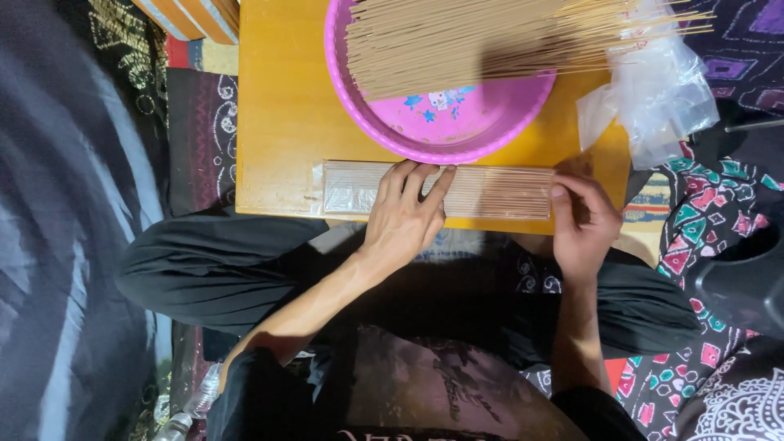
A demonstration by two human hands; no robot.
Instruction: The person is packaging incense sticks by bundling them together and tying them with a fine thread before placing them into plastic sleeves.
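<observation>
Your left hand (406,214) lies flat on a long, flat packet of thin tan sticks in a clear plastic sleeve (490,192), fingers (437,186) spread and stretched out over its middle, palm at the near edge. Your right hand (581,220) sits at the packet's right end — thumb and fingers pressed against that end, closed around it, though you cannot tell how tightly. The packet lies lengthwise along the near edge of the low orange-yellow wooden desk (282,106), just in front of your crossed legs. Just behind it, touching or nearly so, stands a round pink plastic basin (457,131) holding a loose heap of thin tan sticks (482,41) that overhang its rim to the right. A crumpled pile of clear plastic bags (653,98) rests on the desk's right edge — well apart from your left hand, near your right.
</observation>
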